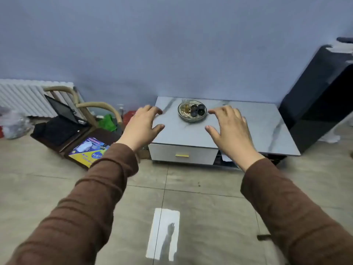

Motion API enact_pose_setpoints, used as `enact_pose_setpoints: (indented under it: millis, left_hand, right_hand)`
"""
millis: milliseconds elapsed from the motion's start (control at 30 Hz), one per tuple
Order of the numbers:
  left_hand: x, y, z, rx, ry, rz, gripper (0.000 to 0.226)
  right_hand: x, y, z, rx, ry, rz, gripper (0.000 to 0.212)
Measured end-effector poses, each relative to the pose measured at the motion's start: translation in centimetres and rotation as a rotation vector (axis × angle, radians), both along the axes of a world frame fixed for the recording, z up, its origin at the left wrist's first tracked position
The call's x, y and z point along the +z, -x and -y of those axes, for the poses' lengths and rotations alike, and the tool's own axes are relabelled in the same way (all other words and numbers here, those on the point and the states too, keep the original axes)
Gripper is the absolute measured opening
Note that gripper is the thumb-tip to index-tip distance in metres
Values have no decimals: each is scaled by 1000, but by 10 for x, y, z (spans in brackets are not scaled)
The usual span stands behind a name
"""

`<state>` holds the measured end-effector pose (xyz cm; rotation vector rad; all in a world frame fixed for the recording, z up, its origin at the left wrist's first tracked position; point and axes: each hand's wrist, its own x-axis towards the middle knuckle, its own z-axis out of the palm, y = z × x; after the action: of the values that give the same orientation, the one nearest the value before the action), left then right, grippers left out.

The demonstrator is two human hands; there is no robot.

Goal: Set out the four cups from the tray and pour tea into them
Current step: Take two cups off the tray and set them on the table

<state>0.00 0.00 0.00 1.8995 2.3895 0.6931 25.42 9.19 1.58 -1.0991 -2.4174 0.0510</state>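
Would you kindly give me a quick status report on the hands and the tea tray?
Left hand and right hand open, empty, either side of tray. Dark cups and glass pitcher on tray. Nothing blocking.

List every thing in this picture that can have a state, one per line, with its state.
Left hand: open, empty, fingers spread.
Right hand: open, empty, fingers spread.
Tray: on the table, cups and glass pitcher on it.
Dark cups: clustered on the tray, not set out.
Glass pitcher: upright on the tray.
Drawer: shut.
Laptop: lid open.
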Motion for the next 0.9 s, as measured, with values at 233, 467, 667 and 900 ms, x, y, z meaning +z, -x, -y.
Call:
enact_pose_setpoints:
  millis: [233, 467, 667, 900]
  left_hand:
    - [-76, 2, -26, 24, 178, 89, 46]
    - [-132, 36, -84, 12, 270, 160, 45]
    - [-159, 62, -155, -39, 344, 202, 45]
    - [-182, 67, -257, -68, 420, 226, 46]
  right_hand:
    - [-72, 10, -36, -30, 180, 85, 40]
    - [-131, 44, -88, -61, 305, 137, 37]
    - [-160, 70, -140, -111, 405, 168, 37]
    - [-183, 79, -232, -155, 475, 161, 36]
